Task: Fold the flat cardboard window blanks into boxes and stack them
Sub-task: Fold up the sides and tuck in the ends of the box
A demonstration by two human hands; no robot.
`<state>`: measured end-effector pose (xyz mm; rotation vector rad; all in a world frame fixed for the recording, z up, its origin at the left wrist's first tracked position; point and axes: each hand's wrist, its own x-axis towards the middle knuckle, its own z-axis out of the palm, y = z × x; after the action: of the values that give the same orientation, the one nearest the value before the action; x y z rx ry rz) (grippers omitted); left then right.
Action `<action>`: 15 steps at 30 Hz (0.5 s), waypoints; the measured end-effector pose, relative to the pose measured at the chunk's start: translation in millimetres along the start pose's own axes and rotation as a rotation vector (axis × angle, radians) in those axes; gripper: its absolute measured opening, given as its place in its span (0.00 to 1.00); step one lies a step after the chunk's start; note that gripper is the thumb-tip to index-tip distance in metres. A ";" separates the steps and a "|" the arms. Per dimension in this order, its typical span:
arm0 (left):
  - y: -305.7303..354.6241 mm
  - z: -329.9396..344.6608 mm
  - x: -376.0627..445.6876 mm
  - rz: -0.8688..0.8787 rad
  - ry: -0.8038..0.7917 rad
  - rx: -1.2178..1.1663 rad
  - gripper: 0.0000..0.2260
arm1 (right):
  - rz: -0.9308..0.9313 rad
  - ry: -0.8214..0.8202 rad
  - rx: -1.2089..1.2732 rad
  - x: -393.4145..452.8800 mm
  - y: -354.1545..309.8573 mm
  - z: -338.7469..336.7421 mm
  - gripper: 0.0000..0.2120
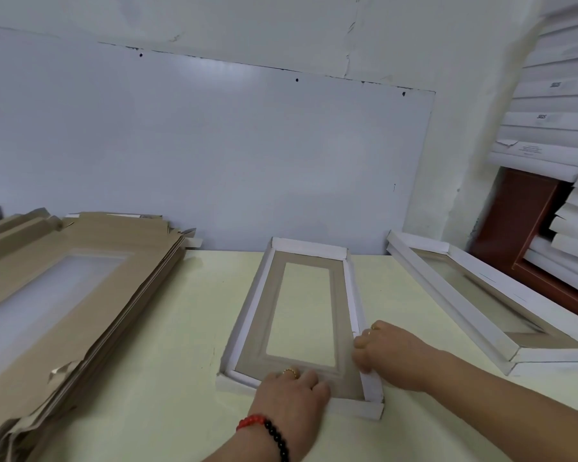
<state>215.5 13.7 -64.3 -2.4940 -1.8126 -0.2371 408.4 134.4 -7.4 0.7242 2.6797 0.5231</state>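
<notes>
Cardboard box (301, 325), white outside and brown within, lies flat at the middle of the bench (187, 328), window up, all four walls raised. I judge the near-right corner to be the step in hand. My left hand (292, 393) rests on the near wall, fingers curled over its edge and onto the brown floor, pressing it down. My right hand (386, 353) grips the right wall close to that corner, fingers curled around the wall's top edge.

To do this well I would hold the near wall square with the left hand while the right tucks the side flap fully home, then check that the corner sits flush. The thin board could crease if pushed off the score line.

Blanks (57, 295) lie piled at the left, brown side up, well apart from the box. Two folded boxes (474, 301) are stacked at the right, near it. More white boxes (554, 105) are stacked high at the far right.
</notes>
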 end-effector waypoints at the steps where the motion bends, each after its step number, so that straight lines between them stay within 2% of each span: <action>1: -0.2 0.4 -0.3 0.002 0.004 0.001 0.11 | -0.045 0.000 0.035 -4.5 -4.3 -3.8 0.17; 6: -1.7 2.1 -2.6 0.028 0.027 -0.007 0.11 | -0.278 0.039 0.073 -13.5 -26.3 -15.9 0.13; 10: -1.2 1.4 -3.9 0.031 0.015 -0.007 0.12 | -0.309 -0.017 0.034 -15.1 -27.4 -19.7 0.16; 15: -0.1 -0.4 -4.2 0.022 0.007 -0.007 0.11 | -0.331 -0.006 0.074 -15.6 -23.8 -19.8 0.10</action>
<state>214.1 9.7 -64.5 -2.5124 -1.7839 -0.2512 403.6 101.7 3.2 0.2868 2.7462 0.3372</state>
